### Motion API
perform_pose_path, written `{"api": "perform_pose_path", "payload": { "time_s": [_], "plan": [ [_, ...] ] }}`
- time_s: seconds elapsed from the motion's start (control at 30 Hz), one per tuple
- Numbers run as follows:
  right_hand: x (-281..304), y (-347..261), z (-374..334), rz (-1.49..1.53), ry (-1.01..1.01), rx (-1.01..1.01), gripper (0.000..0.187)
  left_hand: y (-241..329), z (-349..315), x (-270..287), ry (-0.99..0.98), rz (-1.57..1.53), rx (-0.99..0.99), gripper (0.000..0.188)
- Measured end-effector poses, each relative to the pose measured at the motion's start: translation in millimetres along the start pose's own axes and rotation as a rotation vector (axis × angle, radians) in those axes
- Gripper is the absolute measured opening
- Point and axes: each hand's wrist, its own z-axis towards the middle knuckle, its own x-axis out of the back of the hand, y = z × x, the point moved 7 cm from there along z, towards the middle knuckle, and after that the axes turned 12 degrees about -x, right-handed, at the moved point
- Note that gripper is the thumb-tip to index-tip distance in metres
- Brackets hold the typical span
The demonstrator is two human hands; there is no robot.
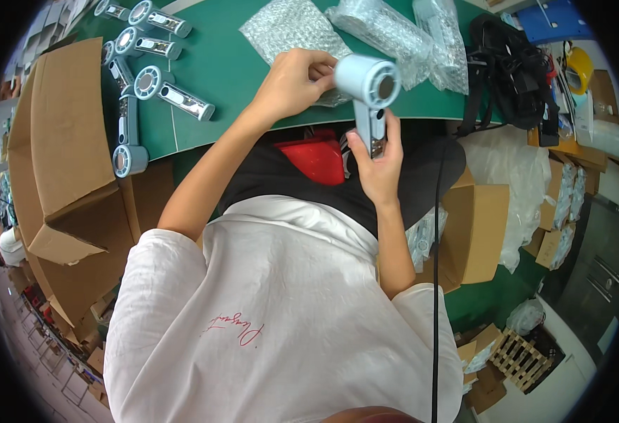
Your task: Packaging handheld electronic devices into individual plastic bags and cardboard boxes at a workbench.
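Observation:
A light-blue handheld fan (367,79) is held up over the front edge of the green table, its round head turned sideways and its handle pointing down. My right hand (382,158) is closed around the handle, thumb on one side and fingers on the other. At the back of the fan head, my left hand (295,81) has its fingers curled and pinched together. Whether they grip the head or some small thing is hidden. Behind my left hand lies a sheet or bag of bubble wrap (281,32).
Several similar fans (175,99) lie on the left of the green table (218,42). Bubble-wrapped packages (387,32) and a black strapped item (510,70) are at the back right. Cardboard boxes stand left (70,141) and right (475,233). A black cable (436,282) hangs down on the right.

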Motion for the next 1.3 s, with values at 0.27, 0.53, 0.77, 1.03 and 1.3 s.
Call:
{"api": "perform_pose_path", "payload": {
  "time_s": [0.27, 0.53, 0.77, 1.03, 1.3],
  "plan": [
    [-8, -16, 13, 0.079, 0.048, -0.115, 0.056, -34, -9, 6, 0.355, -0.586, 0.124, 0.023],
    [7, -35, 9, -0.393, 0.094, 0.19, 0.051, -40, -16, 9, 0.494, -0.564, 0.116, 0.024],
    [-4, -84, 8, -0.589, -0.009, 0.122, 0.053, 53, -6, 26, 0.515, 0.027, -0.348, 0.032],
    [10, -72, 17, 0.316, -0.033, -0.406, 0.058, 89, -29, 26, 0.477, 0.078, -0.541, 0.028],
    [-12, -65, 19, 0.503, 0.0, -0.261, 0.056, 109, -42, 11, 0.528, -0.03, -0.479, 0.024]
  ]
}}
